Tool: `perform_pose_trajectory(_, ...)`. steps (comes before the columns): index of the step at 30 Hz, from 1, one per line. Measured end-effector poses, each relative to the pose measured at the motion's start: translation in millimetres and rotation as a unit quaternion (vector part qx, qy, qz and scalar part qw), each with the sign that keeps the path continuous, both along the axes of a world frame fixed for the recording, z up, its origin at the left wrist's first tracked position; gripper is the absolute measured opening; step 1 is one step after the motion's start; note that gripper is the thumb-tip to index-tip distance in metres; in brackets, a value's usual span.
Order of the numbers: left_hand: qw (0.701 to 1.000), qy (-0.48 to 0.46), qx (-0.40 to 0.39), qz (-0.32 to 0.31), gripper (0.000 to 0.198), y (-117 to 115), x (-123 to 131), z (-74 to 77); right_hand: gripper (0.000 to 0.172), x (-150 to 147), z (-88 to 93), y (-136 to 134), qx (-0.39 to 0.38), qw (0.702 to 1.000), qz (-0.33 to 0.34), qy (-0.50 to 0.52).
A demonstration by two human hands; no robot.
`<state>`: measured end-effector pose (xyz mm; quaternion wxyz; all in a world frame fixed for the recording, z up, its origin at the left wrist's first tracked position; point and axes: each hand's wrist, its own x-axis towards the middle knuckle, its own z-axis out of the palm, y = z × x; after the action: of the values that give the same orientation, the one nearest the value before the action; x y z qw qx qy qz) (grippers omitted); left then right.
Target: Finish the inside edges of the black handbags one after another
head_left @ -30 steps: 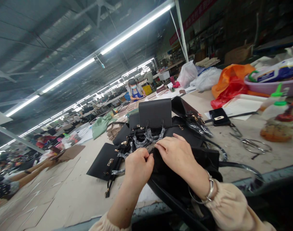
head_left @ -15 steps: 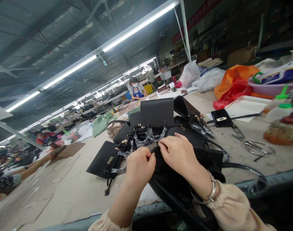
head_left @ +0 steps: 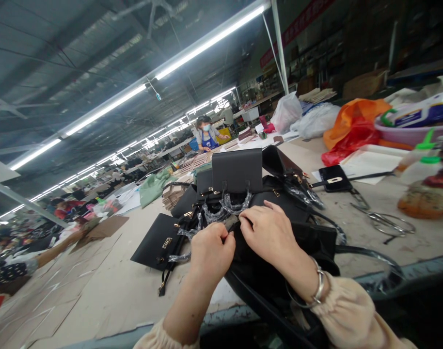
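A black handbag (head_left: 308, 242) lies at the near edge of the worktable (head_left: 112, 286), right in front of me. My left hand (head_left: 210, 254) is closed in a pinch on the bag's upper edge. My right hand (head_left: 270, 232) curls over the same edge just to the right, fingertips pressed on it, almost touching the left hand. A silver bangle sits on the right wrist. Behind the hands stand several more black handbags (head_left: 237, 169) with plastic-wrapped handles (head_left: 225, 206).
Scissors (head_left: 387, 223), a black wallet (head_left: 333, 178), glue bottles (head_left: 416, 155) and orange and red plastic bags (head_left: 348, 128) lie to the right. A flat black bag flap (head_left: 158, 242) lies to the left. Another person's arm (head_left: 57, 249) rests at far left; a masked worker (head_left: 206, 133) stands far behind.
Both hands stay on the bag's edge with only slight finger shifts. The view has drifted slightly.
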<state>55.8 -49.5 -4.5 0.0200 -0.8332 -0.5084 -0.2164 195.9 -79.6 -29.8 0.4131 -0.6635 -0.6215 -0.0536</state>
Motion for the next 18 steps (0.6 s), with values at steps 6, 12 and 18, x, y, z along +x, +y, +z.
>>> perform_pose_trajectory(6,1.000,-0.002,-0.002,0.001,0.022,-0.1,0.9,0.0,0.021,3.1,0.4,-0.6,-0.004,1.000,0.011,-0.004)
perform_pose_trajectory(12,1.000,-0.003,0.001,0.001,0.022,0.4,0.9,-0.7,0.021,1.9,0.4,0.3,-0.012,1.000,0.004,-0.009)
perform_pose_trajectory(18,1.000,-0.009,-0.004,-0.006,0.023,0.5,-1.4,-1.8,0.025,8.5,0.5,-1.6,-0.008,0.994,0.082,-0.069)
